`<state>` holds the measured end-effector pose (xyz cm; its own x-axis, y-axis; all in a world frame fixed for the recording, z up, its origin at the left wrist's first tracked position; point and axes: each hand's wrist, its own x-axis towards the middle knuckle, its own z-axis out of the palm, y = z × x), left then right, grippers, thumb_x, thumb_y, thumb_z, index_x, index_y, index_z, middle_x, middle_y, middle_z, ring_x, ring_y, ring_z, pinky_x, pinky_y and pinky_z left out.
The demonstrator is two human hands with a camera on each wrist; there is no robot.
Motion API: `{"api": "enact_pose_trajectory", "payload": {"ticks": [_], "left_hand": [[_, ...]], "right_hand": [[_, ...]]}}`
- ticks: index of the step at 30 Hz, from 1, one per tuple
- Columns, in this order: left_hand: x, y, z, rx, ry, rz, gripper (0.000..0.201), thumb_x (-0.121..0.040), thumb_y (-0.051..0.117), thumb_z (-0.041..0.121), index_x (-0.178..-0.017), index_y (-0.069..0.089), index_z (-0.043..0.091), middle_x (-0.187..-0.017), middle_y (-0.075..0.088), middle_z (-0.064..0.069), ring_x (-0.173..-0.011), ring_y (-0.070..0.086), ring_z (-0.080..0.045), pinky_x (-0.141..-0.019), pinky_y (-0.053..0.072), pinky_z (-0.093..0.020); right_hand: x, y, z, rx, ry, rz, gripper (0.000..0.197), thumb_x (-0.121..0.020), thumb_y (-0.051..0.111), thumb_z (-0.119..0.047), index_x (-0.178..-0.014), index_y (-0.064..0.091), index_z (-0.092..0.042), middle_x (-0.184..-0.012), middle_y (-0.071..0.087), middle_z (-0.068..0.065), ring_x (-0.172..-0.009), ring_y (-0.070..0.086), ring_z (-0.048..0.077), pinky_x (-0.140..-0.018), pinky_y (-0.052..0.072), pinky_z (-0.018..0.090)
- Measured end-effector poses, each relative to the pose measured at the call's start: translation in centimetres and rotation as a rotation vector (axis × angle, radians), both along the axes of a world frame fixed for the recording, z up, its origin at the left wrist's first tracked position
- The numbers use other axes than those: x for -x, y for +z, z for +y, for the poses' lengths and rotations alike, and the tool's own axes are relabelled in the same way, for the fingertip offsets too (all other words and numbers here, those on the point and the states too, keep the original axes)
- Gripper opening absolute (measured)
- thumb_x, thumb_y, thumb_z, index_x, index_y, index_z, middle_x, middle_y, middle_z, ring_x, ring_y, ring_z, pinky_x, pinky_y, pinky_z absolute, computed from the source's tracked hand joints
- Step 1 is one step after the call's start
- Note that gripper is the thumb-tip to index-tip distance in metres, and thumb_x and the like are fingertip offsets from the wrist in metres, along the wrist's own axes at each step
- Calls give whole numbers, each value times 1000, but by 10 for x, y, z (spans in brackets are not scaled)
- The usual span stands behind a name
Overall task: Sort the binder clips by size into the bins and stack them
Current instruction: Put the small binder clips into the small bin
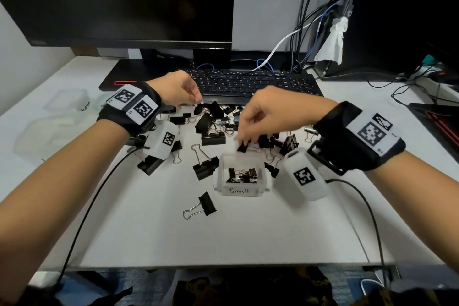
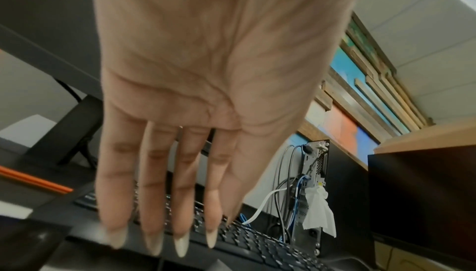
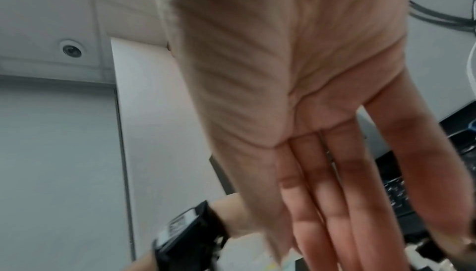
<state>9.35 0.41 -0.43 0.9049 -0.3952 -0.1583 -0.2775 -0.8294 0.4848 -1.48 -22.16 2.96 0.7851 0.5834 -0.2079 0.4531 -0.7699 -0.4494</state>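
Observation:
Many black binder clips (image 1: 211, 122) of mixed sizes lie in a heap in front of the keyboard. A clear bin labelled "Small" (image 1: 242, 191) stands near the middle of the table and holds several small clips (image 1: 242, 175). My right hand (image 1: 244, 140) hovers just behind that bin's far rim, its fingertips pinching a small black clip (image 1: 242, 148). In the right wrist view the right hand (image 3: 335, 224) shows blurred fingers pointing down. My left hand (image 1: 196, 102) reaches down over the heap's far left side. The left wrist view shows the left hand (image 2: 180, 224) with straight fingers, holding nothing.
A black keyboard (image 1: 248, 84) and a monitor (image 1: 119, 0) sit behind the heap. Two clear bins (image 1: 67, 100) stand at the table's left. One clip (image 1: 202, 205) lies alone in front of the Small bin. Cables (image 1: 402, 89) trail at the right.

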Motion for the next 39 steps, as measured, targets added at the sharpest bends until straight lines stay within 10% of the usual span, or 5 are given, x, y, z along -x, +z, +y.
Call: {"api": "enact_pose_trajectory", "payload": {"ticks": [14,22,30,39], "left_hand": [[-7,-1,-17,-306,-4,103,32,-76,78,6,-107,69,6,-100,71,-14,-92,66,-28,-75,55,-31],[-6,-3,-23,-346,-5,86,36,-79,73,1,-114,66,7,-108,65,-12,-91,64,-27,-73,56,-29],[-4,-3,-27,-458,-16,83,51,-72,81,4,-120,63,6,-99,62,-7,-63,53,-7,-54,46,-14],[-4,-9,-19,-336,-46,121,38,-75,74,-4,-111,62,4,-102,70,-20,-95,70,-34,-86,57,-43]], "right_hand": [[-80,-38,5,427,-145,-73,45,-97,46,-8,-139,52,-19,-144,45,5,-131,43,25,-106,37,35],[-83,-40,-3,244,-184,-131,45,-90,40,6,-113,71,-17,-110,58,-3,-106,54,16,-89,45,27],[-86,-47,0,302,-133,-117,38,-84,70,-8,-120,65,-17,-116,62,3,-105,59,20,-88,49,30],[-84,-57,1,253,-230,-162,19,-76,76,-17,-94,70,-19,-87,68,-2,-84,62,18,-74,53,33]]}}
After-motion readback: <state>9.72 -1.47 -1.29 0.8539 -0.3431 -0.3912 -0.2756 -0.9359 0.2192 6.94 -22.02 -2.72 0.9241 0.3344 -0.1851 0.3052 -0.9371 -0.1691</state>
